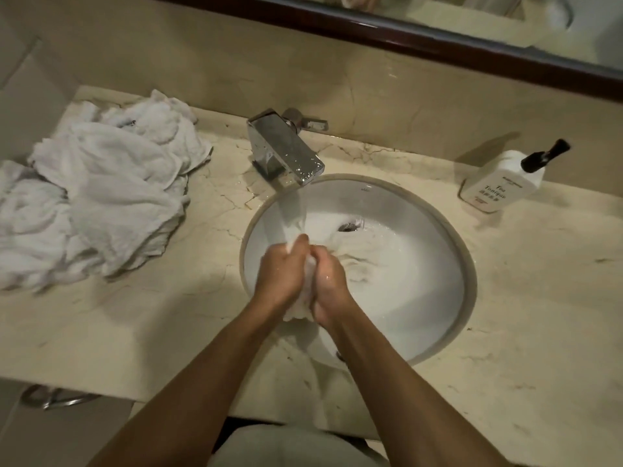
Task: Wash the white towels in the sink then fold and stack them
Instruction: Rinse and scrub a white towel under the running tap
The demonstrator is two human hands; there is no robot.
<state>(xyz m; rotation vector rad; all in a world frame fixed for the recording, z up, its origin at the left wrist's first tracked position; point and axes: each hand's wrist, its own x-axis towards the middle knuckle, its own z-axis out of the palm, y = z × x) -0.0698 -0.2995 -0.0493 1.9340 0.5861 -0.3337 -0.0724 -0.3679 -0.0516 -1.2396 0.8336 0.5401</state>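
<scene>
We see both hands over the sink, close together, with a wet towel bunched between them. The left hand has its fingers curled around the near part of the towel, and the right hand grasps the same bunch from the other side, so the two hands touch each other. The rest of this towel spreads in the basin toward the drain. Water runs from the tap and falls just behind the left hand. On the counter, to the left of the sink, lies a pile of more white towels, crumpled and not folded, well apart from the basin. To the right, near the wall, stands a white bottle with a black pump. Above the counter we see the dark frame of a mirror
</scene>
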